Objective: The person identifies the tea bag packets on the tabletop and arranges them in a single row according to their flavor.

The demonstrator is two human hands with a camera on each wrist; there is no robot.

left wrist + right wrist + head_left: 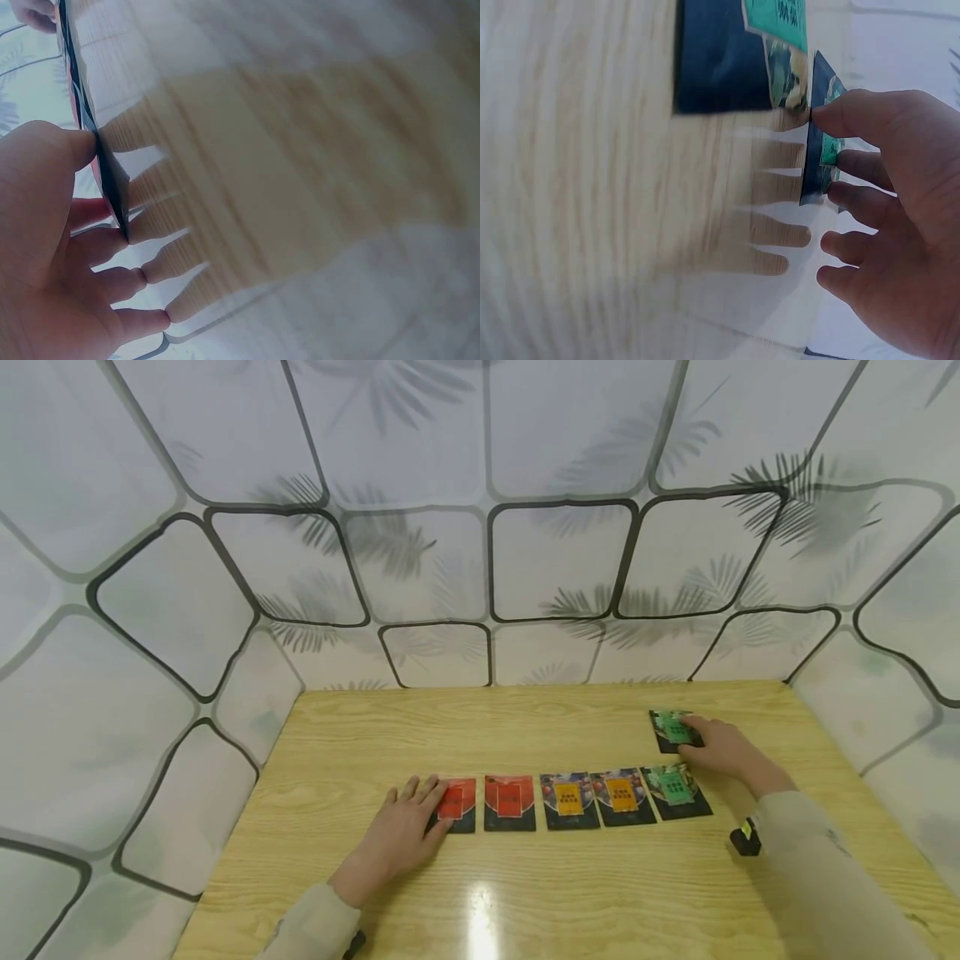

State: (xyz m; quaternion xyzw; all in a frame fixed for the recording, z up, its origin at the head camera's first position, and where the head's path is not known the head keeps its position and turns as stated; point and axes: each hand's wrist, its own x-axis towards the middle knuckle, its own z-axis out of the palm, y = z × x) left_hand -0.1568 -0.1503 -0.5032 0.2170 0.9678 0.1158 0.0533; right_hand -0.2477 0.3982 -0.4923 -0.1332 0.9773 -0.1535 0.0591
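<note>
Several small flat packets lie on the wooden table, most of them in a row. My left hand rests at the leftmost red packet, with its thumb by the near edge and its fingers spread. The packet's dark edge shows beside that thumb in the left wrist view. Behind the row's right end, my right hand touches a separate green-labelled packet. Its thumb meets the packet's edge, while the index and middle fingertips rest on the face. The hand covers that packet's right side.
To the right of the first red packet come another red packet, two orange-labelled packets that nearly touch, and a green-labelled packet. Patterned walls enclose the wooden table at the back and sides.
</note>
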